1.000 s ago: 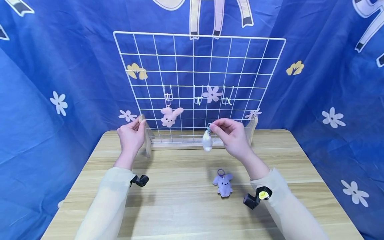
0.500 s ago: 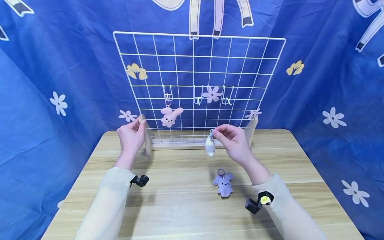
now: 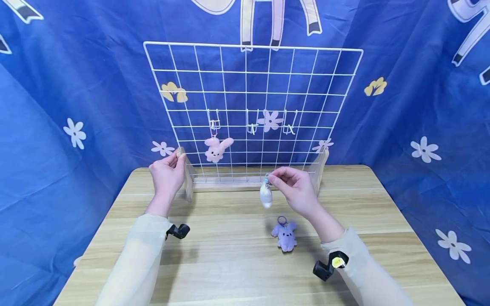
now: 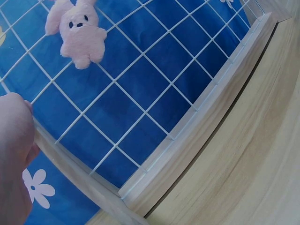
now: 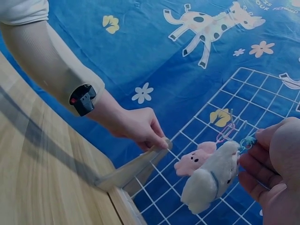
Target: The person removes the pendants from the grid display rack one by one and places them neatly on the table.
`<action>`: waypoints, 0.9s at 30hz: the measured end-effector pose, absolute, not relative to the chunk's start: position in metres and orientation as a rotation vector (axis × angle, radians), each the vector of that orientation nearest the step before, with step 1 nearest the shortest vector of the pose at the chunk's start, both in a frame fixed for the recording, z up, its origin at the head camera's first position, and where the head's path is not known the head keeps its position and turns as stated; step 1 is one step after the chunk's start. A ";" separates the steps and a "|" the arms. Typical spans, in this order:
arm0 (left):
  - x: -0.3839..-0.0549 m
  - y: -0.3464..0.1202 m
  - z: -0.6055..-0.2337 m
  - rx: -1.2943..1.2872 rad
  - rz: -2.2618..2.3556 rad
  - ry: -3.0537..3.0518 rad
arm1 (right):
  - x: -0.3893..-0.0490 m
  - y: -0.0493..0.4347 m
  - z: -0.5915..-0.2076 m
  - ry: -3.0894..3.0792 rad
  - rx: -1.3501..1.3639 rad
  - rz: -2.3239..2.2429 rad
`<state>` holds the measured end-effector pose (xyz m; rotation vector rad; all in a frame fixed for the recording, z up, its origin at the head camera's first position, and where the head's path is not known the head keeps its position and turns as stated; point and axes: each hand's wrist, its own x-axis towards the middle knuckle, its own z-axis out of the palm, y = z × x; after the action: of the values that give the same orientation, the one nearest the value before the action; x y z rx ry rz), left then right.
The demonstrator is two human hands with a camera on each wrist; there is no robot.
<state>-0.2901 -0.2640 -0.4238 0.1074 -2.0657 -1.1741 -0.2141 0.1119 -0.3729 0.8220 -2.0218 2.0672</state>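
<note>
My left hand (image 3: 167,175) pinches the top of the left wooden upright (image 3: 189,180) of a stand that bears a white wire grid panel (image 3: 214,44). From my right hand (image 3: 296,187) hangs a white plush keychain (image 3: 266,197); thumb and fingers pinch its light-blue ring (image 5: 247,143). It is in the air in front of the grid's lower edge, apart from the hooks, its back towards the head camera. On the left hook a pink bunny plush keychain (image 3: 215,151) hangs. A purple plush keychain (image 3: 286,238) lies face up on the table below my right hand.
Two more white wire hooks, the middle hook (image 3: 252,128) and the right hook (image 3: 289,128), are on the grid with nothing hanging from them. The wooden table (image 3: 229,263) ends at a blue patterned curtain (image 3: 95,63) behind and at both sides.
My right hand has moved down with the white plush keychain, away from the hooks, and the keychain has swung a little. My left hand stays at the wooden upright.
</note>
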 end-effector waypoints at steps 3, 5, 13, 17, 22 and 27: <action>-0.290 -0.264 -0.423 0.110 -1.182 -2.066 | -0.212 0.111 -0.374 -2.021 0.829 2.066; -0.290 -0.263 -0.423 0.112 -1.187 -2.067 | -0.210 0.110 -0.375 -2.015 0.845 2.062; -0.289 -0.263 -0.422 0.108 -1.169 -2.070 | -0.205 0.107 -0.381 -2.025 0.909 2.062; -0.288 -0.264 -0.423 0.108 -1.161 -2.069 | -0.200 0.106 -0.381 -2.051 0.923 2.053; -0.288 -0.263 -0.423 0.112 -1.185 -2.070 | -0.195 0.103 -0.382 -2.047 0.924 2.060; -0.288 -0.263 -0.422 0.103 -1.195 -2.063 | -0.192 0.100 -0.384 -2.055 0.909 2.056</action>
<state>-0.2884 -0.2634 -0.4225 0.1034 -2.0628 -1.1950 -0.1920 0.1003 -0.3840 0.9090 -2.0548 2.0558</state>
